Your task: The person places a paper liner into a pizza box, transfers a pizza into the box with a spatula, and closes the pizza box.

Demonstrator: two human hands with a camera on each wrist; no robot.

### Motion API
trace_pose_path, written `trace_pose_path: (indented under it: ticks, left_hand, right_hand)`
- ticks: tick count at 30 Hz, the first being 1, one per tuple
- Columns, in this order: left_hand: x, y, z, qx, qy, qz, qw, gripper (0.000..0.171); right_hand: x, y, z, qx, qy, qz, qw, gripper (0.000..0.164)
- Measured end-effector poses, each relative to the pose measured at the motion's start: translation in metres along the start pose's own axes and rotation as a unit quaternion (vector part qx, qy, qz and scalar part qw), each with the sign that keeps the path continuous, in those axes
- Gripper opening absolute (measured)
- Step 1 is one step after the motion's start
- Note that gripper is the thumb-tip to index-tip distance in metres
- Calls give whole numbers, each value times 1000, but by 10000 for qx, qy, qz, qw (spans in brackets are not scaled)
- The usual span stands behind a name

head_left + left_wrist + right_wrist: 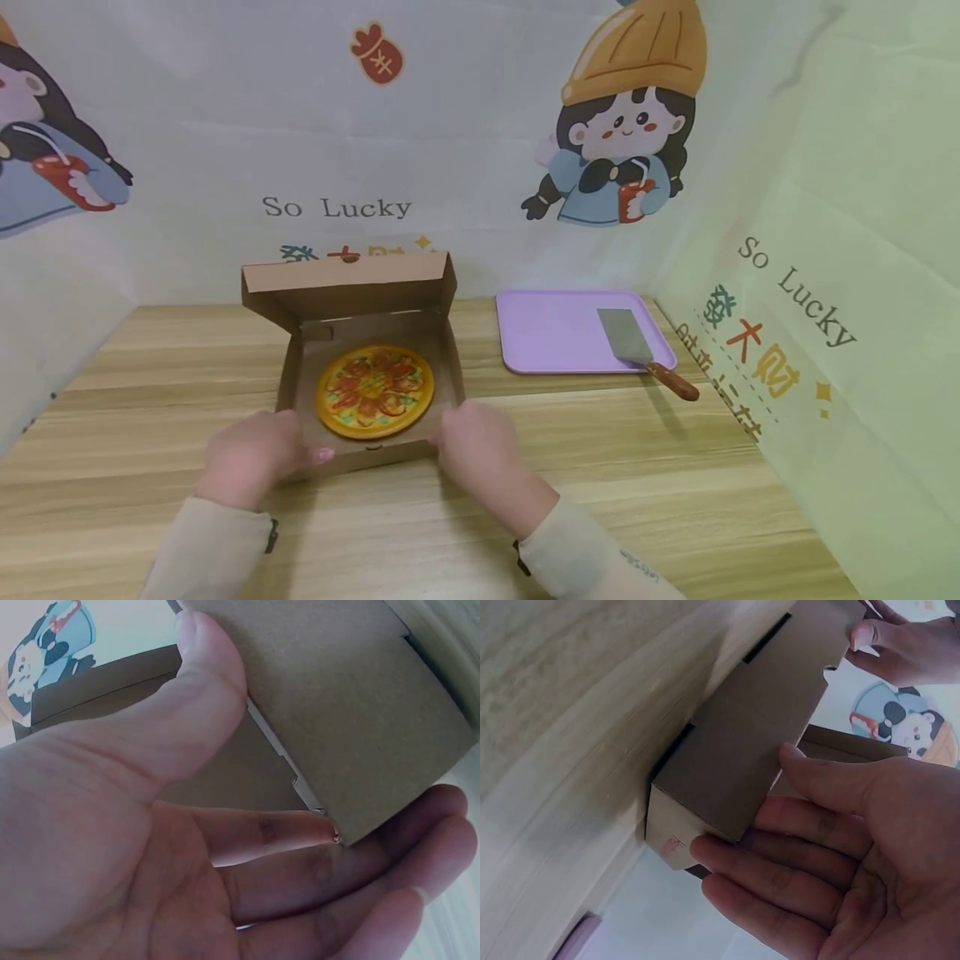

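Observation:
In the head view an open cardboard pizza box (382, 457) lies on the table, its lid raised at the back. Inside is a round pizza (375, 392) with red, yellow and green topping. My left hand (255, 450) holds the box's front left corner; in the left wrist view its thumb lies along the front wall and the fingers reach around the corner. The front right corner is held by my right hand (480, 446). Its thumb (802, 765) presses the front wall in the right wrist view, with fingers behind the wall and beside the corner.
Right of the box lies a purple tray (547, 333) at the back of the wooden table (600, 500). A turner (626, 333) rests on it, its wooden handle jutting past the front rim. Printed cloth walls (480, 167) enclose the back and sides.

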State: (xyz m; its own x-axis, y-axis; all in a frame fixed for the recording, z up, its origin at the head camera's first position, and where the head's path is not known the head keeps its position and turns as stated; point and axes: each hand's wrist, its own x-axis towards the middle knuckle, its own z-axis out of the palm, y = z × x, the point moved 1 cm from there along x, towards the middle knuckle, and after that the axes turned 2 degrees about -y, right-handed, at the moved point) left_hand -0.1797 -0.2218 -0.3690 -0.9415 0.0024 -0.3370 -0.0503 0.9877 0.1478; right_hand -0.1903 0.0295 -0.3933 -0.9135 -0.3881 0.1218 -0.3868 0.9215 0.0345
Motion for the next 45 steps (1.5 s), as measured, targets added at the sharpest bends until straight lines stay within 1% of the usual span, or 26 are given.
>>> trace_pose_path:
  ticks: [6, 12, 20, 24, 32, 35, 41, 45]
  left_hand:
    - [0, 8, 0, 32, 45, 101, 9999, 61]
    - [2, 14, 1, 29, 109, 164, 9998, 56]
    - [4, 23, 3, 146, 189, 260, 9994, 53]
    - [5, 27, 3, 172, 166, 279, 9993, 53]
    - [5, 35, 3, 167, 156, 266, 9994, 51]
    - [5, 38, 4, 206, 132, 257, 9994, 52]
    - [4, 44, 3, 101, 103, 221, 9997, 46]
    - [4, 46, 3, 56, 91, 219, 9997, 45]
  right_hand:
    - [-1, 7, -2, 174, -36, 49, 9998, 30]
    - [-4, 13, -2, 333, -66, 122, 9993, 32]
    - [-7, 22, -2, 328, -84, 113, 9994, 33]
    - [-9, 25, -4, 318, -90, 124, 9994, 33]
    - [-13, 30, -4, 303, 109, 69, 9995, 30]
    - [-14, 33, -4, 300, 71, 108, 9995, 30]
    - [-15, 36, -5, 304, -48, 206, 9993, 34]
    - [-16, 38, -5, 279, -1, 197, 9994, 34]
